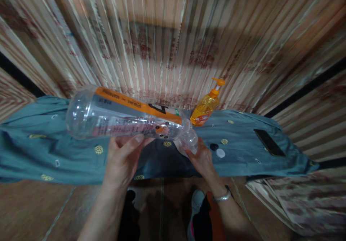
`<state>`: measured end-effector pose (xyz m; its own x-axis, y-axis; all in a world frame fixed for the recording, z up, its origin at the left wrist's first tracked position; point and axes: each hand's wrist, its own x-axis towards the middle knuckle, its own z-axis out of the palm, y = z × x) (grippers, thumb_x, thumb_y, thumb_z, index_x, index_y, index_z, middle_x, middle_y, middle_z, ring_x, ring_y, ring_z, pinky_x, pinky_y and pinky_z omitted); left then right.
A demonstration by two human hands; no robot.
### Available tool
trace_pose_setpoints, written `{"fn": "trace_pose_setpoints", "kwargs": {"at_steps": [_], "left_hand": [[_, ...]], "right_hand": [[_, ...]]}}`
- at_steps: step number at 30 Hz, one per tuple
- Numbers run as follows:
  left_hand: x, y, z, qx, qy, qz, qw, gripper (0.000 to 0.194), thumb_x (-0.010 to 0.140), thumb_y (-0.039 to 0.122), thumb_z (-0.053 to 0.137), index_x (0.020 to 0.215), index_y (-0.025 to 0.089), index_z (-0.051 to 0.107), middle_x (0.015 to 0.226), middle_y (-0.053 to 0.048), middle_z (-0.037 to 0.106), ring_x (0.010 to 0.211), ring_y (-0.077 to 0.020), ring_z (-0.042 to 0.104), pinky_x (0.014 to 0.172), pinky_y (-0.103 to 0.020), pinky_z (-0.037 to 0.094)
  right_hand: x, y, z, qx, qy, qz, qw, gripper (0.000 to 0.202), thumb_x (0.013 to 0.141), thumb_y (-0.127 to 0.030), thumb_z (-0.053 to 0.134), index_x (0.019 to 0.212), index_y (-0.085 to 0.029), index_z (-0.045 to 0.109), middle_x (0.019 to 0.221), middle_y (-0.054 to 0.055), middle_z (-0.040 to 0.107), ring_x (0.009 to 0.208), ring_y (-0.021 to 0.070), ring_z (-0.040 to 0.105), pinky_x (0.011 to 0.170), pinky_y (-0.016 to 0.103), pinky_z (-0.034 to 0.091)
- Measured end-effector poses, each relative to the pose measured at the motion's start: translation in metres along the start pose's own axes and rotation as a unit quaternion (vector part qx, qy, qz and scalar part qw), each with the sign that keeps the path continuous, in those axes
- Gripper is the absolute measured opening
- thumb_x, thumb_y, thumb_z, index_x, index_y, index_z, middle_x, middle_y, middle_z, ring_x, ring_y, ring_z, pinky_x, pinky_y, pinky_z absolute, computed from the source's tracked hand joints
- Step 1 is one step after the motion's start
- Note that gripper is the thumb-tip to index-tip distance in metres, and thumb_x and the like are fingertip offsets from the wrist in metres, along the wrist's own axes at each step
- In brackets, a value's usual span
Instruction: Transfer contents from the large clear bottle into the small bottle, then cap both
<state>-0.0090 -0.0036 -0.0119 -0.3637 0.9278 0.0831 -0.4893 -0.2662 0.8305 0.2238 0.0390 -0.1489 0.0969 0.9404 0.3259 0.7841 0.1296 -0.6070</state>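
A large clear plastic bottle (pixel 129 120) with an orange and grey label lies tipped on its side in the air above the cloth. Its base points left and its neck points right. My left hand (pixel 124 152) supports it from below, thumb against its side. At the mouth, my right hand (pixel 201 156) is closed around a small clear plastic container (pixel 190 140), which touches or nearly touches the bottle's neck. Something pale shows beneath that container; I cannot make out what. Just right of my right hand lie a black cap (pixel 214 147) and a white cap (pixel 220 153).
Blue-green patterned cloth (pixel 78 161) covers a narrow bench. A pump bottle of yellow-orange liquid (pixel 204 107) stands at its back. Toward the right end lies a dark phone (pixel 269 142). Behind hangs a striped, pleated curtain (pixel 162 35). Below is a tiled floor (pixel 62 205).
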Motion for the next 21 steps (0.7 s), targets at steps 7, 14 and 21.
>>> {"fn": "trace_pose_setpoints", "kwargs": {"at_steps": [7, 14, 21], "left_hand": [[-0.0002, -0.0002, -0.0008, 0.004, 0.008, -0.005, 1.000, 0.033, 0.052, 0.031, 0.096, 0.068, 0.017, 0.071, 0.072, -0.004, 0.076, 0.072, -0.0215, 0.075, 0.070, -0.036, 0.067], [0.0007, -0.0031, -0.0056, 0.014, 0.007, 0.002, 1.000, 0.034, 0.053, 0.033, 0.097, 0.061, 0.017, 0.069, 0.068, -0.004, 0.073, 0.071, -0.0230, 0.074, 0.075, -0.042, 0.067], [-0.0002, -0.0008, -0.0013, 0.003, 0.003, -0.004, 1.000, 0.033, 0.054, 0.031, 0.096, 0.071, 0.018, 0.071, 0.076, -0.004, 0.077, 0.078, -0.0243, 0.076, 0.074, -0.039, 0.067]], "right_hand": [[0.0000, -0.0002, -0.0001, -0.018, -0.003, 0.005, 1.000, 0.062, 0.086, -0.052, 0.066, 0.132, -0.011, 0.062, 0.106, 0.018, 0.080, 0.095, 0.0337, 0.077, 0.078, 0.042, 0.061], [0.0005, 0.0005, 0.0005, -0.017, 0.004, -0.013, 1.000, 0.061, 0.087, -0.054, 0.064, 0.131, -0.011, 0.063, 0.109, 0.019, 0.079, 0.097, 0.0332, 0.077, 0.079, 0.041, 0.061], [0.0000, 0.0015, 0.0005, -0.011, 0.004, -0.013, 1.000, 0.062, 0.088, -0.055, 0.063, 0.132, -0.011, 0.062, 0.107, 0.018, 0.079, 0.096, 0.0330, 0.077, 0.078, 0.041, 0.061]]}}
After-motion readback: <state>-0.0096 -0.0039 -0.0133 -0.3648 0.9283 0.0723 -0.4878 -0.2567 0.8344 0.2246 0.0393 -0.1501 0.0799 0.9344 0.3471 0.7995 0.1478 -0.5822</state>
